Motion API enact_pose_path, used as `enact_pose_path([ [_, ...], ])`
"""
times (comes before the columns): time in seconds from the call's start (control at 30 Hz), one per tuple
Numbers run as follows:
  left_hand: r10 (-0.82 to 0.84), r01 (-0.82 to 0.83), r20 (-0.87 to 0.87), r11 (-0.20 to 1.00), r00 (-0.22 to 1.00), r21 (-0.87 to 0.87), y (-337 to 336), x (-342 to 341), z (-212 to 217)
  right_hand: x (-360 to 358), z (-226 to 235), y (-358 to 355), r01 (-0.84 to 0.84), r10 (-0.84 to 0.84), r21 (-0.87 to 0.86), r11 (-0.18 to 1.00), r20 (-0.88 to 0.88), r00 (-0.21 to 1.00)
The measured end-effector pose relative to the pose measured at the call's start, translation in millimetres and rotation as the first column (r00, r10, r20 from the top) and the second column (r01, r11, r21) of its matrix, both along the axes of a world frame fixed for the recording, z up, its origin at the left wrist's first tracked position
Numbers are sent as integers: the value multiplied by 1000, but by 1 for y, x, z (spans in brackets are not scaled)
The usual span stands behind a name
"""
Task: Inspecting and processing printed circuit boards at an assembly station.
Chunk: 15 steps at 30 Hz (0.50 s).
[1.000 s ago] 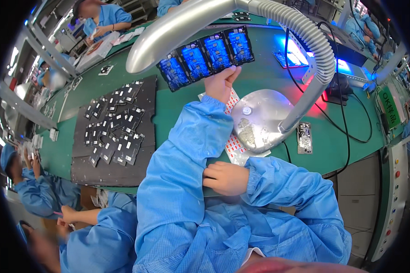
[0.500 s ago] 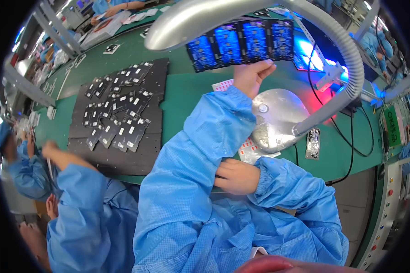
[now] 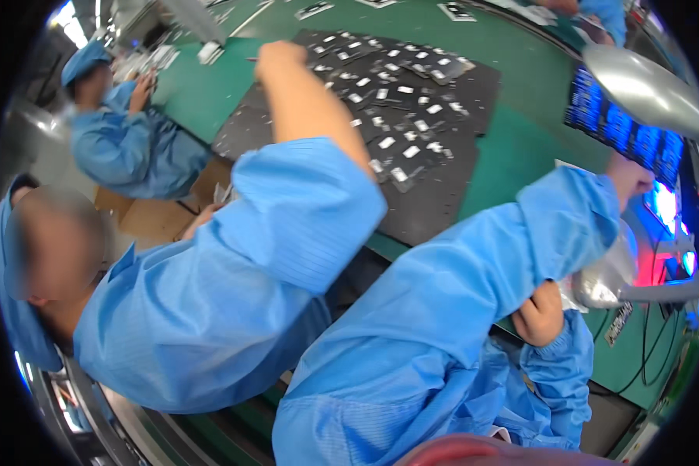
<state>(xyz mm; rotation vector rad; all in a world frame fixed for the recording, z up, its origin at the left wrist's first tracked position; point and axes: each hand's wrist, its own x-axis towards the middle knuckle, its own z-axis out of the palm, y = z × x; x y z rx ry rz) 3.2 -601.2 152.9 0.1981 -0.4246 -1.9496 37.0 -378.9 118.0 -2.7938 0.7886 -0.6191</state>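
Observation:
My left hand (image 3: 631,180), at the end of an outstretched arm, is closed on the lower edge of a circuit board panel (image 3: 623,132). The panel is dark, lit blue, and made of several joined boards. The head of a silver lamp (image 3: 637,78) covers part of it. Below my left sleeve, my right hand (image 3: 542,314) rests against the arm with its fingers curled. Its fingertips are hidden, so what they hold, if anything, does not show.
Many small dark boards with white labels (image 3: 388,143) lie on a black mat (image 3: 423,210) on the green table. A co-worker's arm (image 3: 303,101) reaches over the mat's left side. Another person (image 3: 132,140) sits beyond. The lamp's base (image 3: 602,276) and black cables (image 3: 651,353) are at right.
The view has swung left, so the mat, panel and lamp now sit farther right in the picture. The co-worker's hand now reaches over the mat. My left hand still holds the panel.

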Motion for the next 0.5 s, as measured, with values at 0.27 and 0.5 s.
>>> enact_pose_path([
  [0.27, 96, -103, 94, 992, 991, 72, 34, 62, 19, 15, 2, -6, 112, -118, -106, 988, -45, 992],
  [0.5, 112, -128, 121, 982, 986, 136, 35, 52, 0, 12, 0, 1, 144, -154, -86, 986, -123, 980],
])
